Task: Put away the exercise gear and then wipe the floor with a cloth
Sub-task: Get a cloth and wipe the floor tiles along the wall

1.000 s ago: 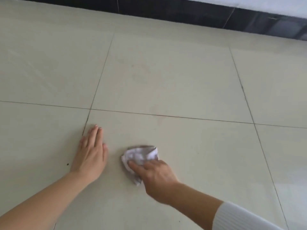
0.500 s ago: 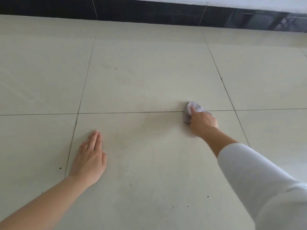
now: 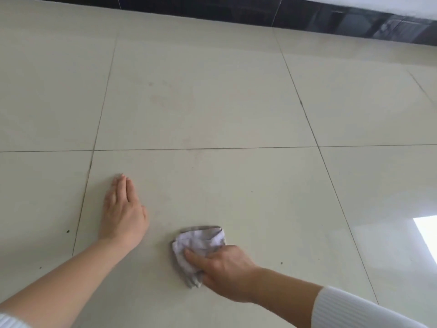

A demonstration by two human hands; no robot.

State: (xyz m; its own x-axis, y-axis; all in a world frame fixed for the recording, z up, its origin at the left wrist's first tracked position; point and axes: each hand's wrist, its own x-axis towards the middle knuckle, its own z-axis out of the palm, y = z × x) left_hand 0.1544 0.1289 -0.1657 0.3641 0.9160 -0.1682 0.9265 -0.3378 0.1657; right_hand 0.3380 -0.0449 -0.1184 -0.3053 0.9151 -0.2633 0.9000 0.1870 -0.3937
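Head view looks down on a pale tiled floor (image 3: 212, 102) crossed by thin dark grout lines (image 3: 203, 148). Along the far edge runs a band of glossy black skirting tile (image 3: 212, 7), with a white wall surface above it at the upper right.

On the near tile, the left hand (image 3: 124, 214) lies palm down and flat, fingers straight and together, holding nothing; its bare forearm runs off toward the lower left corner. It sits just right of a grout line.

Near it, to the right and slightly closer to the camera, the right hand (image 3: 222, 268) is closed on a crumpled pale grey-white cloth (image 3: 198, 245) and presses it against the floor. The forefinger lies across the top of the cloth, which bunches out ahead of and below the knuckles. How the thumb and remaining fingers grip underneath is hidden, so probably a loose clutch rather than a tight fist. A white ribbed sleeve (image 3: 354, 311) covers the right forearm.

Small dark specks (image 3: 68, 231) dot the tiles. A bright patch of reflected light (image 3: 426, 230) sits at the right edge.
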